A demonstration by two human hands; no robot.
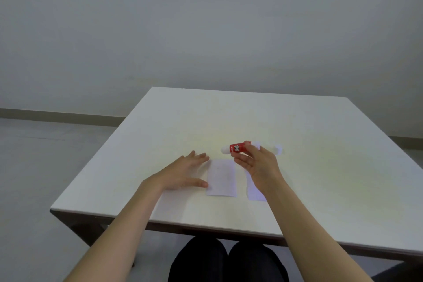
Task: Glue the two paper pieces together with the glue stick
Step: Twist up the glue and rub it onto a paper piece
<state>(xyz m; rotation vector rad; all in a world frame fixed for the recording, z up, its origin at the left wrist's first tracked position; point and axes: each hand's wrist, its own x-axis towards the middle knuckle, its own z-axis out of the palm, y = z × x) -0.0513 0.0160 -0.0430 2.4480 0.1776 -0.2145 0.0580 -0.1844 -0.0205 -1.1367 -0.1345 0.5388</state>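
Note:
Two white paper pieces lie side by side on the white table (320, 167). The left piece (221, 177) is fully visible. The right piece (253, 190) is partly hidden under my right hand. My right hand (258, 165) holds a red-and-white glue stick (235, 147) by its middle, tilted roughly sideways just above the table behind the papers, white cap end pointing left. My left hand (185, 173) rests flat on the table with fingers spread, its fingertips touching the left edge of the left paper piece.
A blurred white patch (278, 149) shows on the table behind my right hand; I cannot tell what it is. The table's near edge (206, 228) runs above my dark-clothed knees (226, 258). Grey floor lies to the left.

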